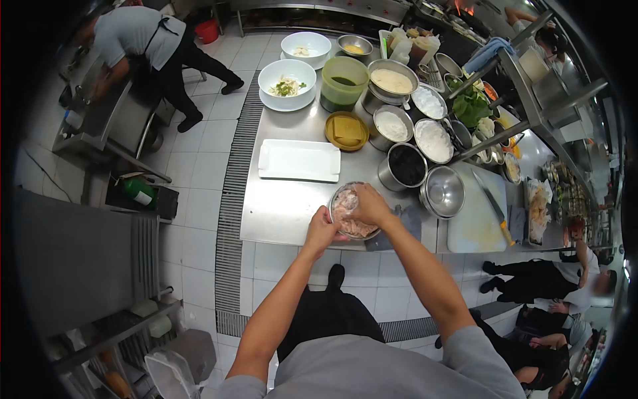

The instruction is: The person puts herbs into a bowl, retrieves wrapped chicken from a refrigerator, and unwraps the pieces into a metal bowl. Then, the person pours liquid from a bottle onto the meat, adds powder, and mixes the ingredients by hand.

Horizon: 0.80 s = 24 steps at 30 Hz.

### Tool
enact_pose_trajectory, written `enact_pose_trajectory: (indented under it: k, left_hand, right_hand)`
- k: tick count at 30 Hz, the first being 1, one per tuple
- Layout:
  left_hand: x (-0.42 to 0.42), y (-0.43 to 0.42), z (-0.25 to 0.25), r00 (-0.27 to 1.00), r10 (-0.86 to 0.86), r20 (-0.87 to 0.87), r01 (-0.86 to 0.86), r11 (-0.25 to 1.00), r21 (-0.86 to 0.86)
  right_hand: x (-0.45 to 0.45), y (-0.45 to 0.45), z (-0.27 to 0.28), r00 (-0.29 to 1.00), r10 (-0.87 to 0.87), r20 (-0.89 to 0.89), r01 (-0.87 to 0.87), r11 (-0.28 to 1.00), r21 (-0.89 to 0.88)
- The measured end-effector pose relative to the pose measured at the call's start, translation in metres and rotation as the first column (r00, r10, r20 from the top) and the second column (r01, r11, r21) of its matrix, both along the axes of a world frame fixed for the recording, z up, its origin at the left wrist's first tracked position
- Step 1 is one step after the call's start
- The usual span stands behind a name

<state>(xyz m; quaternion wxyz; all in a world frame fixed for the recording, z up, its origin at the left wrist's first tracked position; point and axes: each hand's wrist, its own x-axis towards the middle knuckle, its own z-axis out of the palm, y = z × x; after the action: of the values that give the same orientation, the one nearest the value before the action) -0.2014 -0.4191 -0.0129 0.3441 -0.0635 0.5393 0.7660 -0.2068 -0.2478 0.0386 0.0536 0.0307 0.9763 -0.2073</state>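
Observation:
At the table's front edge stands a metal bowl (335,195) of pale pink raw meat pieces (347,226), with a whitish patch on the meat. My left hand (322,231) grips the bowl's left rim, thumb up along the side. My right hand (370,206) reaches down into the bowl, fingers curled against the meat; the fingertips are partly hidden. Behind the bowl lies a white rectangular plate (299,159). A round yellow-brown container (346,131) is farther back. To the right stand a pot with dark contents (407,165) and metal bowls (444,191).
On the right, a knife (492,206) lies on a cutting board (465,229). White bowls (287,84), a green tub (343,83) and tubs of white powder (392,125) fill the back. A shelf rail (492,136) overhangs the right side. One person (149,40) bends at the left counter; others are at right.

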Motion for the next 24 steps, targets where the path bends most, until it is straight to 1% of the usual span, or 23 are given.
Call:
enact_pose_trajectory:
  k: [1, 3, 4, 5, 7, 9, 11, 12, 14, 15, 17, 18, 20, 21, 23, 24]
  left_hand:
    - [0.001, 0.000, -0.001, 1.000, -0.003, 0.003, 0.003, 1.000, -0.003]
    - [-0.001, 0.000, 0.001, 0.999, 0.035, 0.027, -0.034, 0.999, -0.034]
    - [-0.003, -0.002, 0.002, 0.999, 0.031, 0.028, -0.030, 0.999, -0.034]
    - [-0.003, -0.004, 0.003, 0.996, 0.053, 0.065, -0.049, 0.997, -0.055]
    - [-0.002, -0.003, 0.003, 0.992, 0.077, 0.096, -0.070, 0.995, -0.072]
    - [0.005, -0.003, -0.004, 0.993, 0.104, 0.059, -0.103, 0.994, -0.028]
    - [0.010, 0.000, 0.001, 0.990, 0.133, 0.057, -0.133, 0.991, 0.005]
    - [0.015, 0.001, 0.003, 0.986, 0.152, 0.061, -0.155, 0.987, 0.037]
    - [0.019, 0.003, -0.002, 0.985, 0.167, 0.053, -0.169, 0.985, 0.037]
    - [0.021, 0.004, -0.006, 0.982, 0.182, 0.047, -0.184, 0.982, 0.035]
    - [0.024, 0.003, -0.003, 0.982, 0.174, 0.068, -0.176, 0.984, 0.035]
    - [0.024, 0.003, -0.001, 0.981, 0.171, 0.088, -0.175, 0.984, 0.032]
    - [0.032, 0.005, -0.004, 0.980, 0.189, 0.062, -0.192, 0.981, 0.040]
    - [0.034, 0.008, -0.006, 0.977, 0.210, 0.035, -0.211, 0.976, 0.049]
    - [0.038, 0.012, -0.011, 0.976, 0.216, 0.031, -0.216, 0.976, 0.020]
    - [0.039, 0.014, -0.013, 0.976, 0.219, 0.020, -0.219, 0.976, -0.002]
  right_hand:
    - [0.000, -0.002, -0.013, 1.000, -0.003, 0.003, 0.003, 1.000, -0.003]
    - [-0.001, -0.001, -0.031, 0.981, 0.163, -0.100, -0.177, 0.974, -0.143]
    - [0.004, -0.002, -0.020, 0.952, 0.288, -0.104, -0.297, 0.951, -0.083]
    - [0.017, -0.002, -0.019, 0.954, 0.284, -0.100, -0.292, 0.953, -0.084]
    - [0.043, 0.004, -0.011, 0.874, 0.445, -0.194, -0.443, 0.895, 0.057]
    - [0.052, 0.010, 0.001, 0.860, 0.474, -0.189, -0.470, 0.880, 0.071]
    - [0.054, 0.012, 0.018, 0.910, 0.412, -0.043, -0.414, 0.909, -0.051]
    - [0.056, 0.016, 0.018, 0.911, 0.411, -0.042, -0.412, 0.909, -0.053]
    - [0.048, 0.025, 0.025, 0.949, 0.293, -0.116, -0.308, 0.940, -0.148]
    - [0.042, 0.029, 0.026, 0.950, 0.291, -0.115, -0.306, 0.941, -0.146]
    - [0.033, 0.030, 0.035, 0.997, 0.064, 0.052, -0.052, 0.977, -0.206]
    - [0.033, 0.030, 0.025, 0.997, 0.063, 0.053, -0.051, 0.977, -0.206]
    - [0.031, 0.029, -0.006, 0.969, -0.165, 0.182, 0.205, 0.952, -0.229]
    - [0.031, 0.025, -0.018, 0.969, -0.163, 0.184, 0.203, 0.952, -0.229]
    - [0.035, 0.005, -0.030, 0.948, -0.273, 0.163, 0.288, 0.955, -0.076]
    - [0.033, -0.001, -0.032, 0.926, -0.289, 0.244, 0.316, 0.945, -0.080]
